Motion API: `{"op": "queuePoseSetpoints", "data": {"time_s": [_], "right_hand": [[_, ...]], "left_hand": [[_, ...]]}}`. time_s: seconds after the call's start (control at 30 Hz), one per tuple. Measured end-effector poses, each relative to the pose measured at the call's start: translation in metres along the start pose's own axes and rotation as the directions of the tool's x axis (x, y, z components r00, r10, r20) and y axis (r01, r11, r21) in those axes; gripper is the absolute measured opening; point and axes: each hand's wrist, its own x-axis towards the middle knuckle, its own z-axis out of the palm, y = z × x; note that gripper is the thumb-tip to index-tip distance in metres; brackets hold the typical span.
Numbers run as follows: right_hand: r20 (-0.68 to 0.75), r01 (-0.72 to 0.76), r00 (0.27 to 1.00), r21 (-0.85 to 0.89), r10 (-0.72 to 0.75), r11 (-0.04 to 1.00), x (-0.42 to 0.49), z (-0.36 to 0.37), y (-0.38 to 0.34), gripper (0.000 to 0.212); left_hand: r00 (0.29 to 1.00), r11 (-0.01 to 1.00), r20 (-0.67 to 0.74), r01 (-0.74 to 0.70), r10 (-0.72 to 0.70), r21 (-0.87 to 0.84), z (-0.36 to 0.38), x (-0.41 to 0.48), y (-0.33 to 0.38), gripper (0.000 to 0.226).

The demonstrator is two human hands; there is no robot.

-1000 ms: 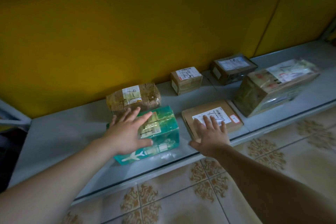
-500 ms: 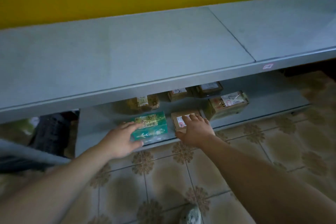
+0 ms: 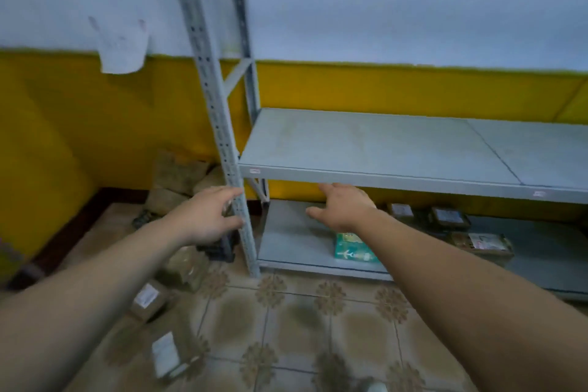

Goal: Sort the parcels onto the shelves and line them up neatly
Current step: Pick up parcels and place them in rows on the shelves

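My left hand point(image 3: 206, 216) hangs loose and empty against the upright post point(image 3: 219, 124). My right hand point(image 3: 343, 210) is spread, holding nothing, just below the upper shelf point(image 3: 381, 149). On the lower shelf point(image 3: 286, 239) lies a green parcel point(image 3: 353, 251) with a white aeroplane mark, and brown parcels point(image 3: 480, 243) lie further right. The floor parcels point(image 3: 146, 299) carry white labels, too blurred to read.

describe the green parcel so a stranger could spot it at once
Find the grey rack against the yellow wall and look at its bottom shelf. Near the front edge lies the green parcel. It alone is teal with a white aeroplane mark; the neighbouring parcels are brown.
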Motion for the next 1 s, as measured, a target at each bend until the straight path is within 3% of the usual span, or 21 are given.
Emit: {"op": "queuePoseSetpoints", "data": {"time_s": [0.17,0.43,0.6,0.77,0.87,1.0], "right_hand": [[0.029,0.212,0.977,-0.046,-0.211,0.976,-0.004,-0.015,-0.151,0.077],[0.126,0.488,0.872,-0.162,-0.473,0.857,0.024,0.008,-0.317,0.078],[0.169,0.545,0.836,-0.164,-0.521,0.822,0.078,0.029,-0.378,0.078],[0.262,0.574,0.808,-0.142,-0.528,0.807,0.155,0.048,-0.419,0.076],[0.28,0.576,0.802,-0.131,-0.527,0.807,0.198,0.062,-0.442,0.074],[0.361,0.519,0.813,-0.091,-0.457,0.85,0.238,0.091,-0.467,0.075]], "left_hand": [[0.978,0.981,-0.086,0.184,-0.188,-0.053,-0.048,-0.106,-0.097,0.074],[0.887,0.901,-0.175,0.405,-0.428,-0.156,-0.042,-0.207,-0.205,0.076],[0.852,0.857,-0.11,0.498,-0.512,-0.132,-0.027,-0.198,-0.265,0.074],[0.801,0.773,-0.015,0.572,-0.598,-0.275,-0.013,-0.161,-0.319,0.07],[0.797,0.767,0.04,0.592,-0.602,-0.248,-0.006,-0.141,-0.348,0.068],[0.814,0.757,0.122,0.574,-0.568,-0.312,0.005,-0.128,-0.387,0.05]]}}
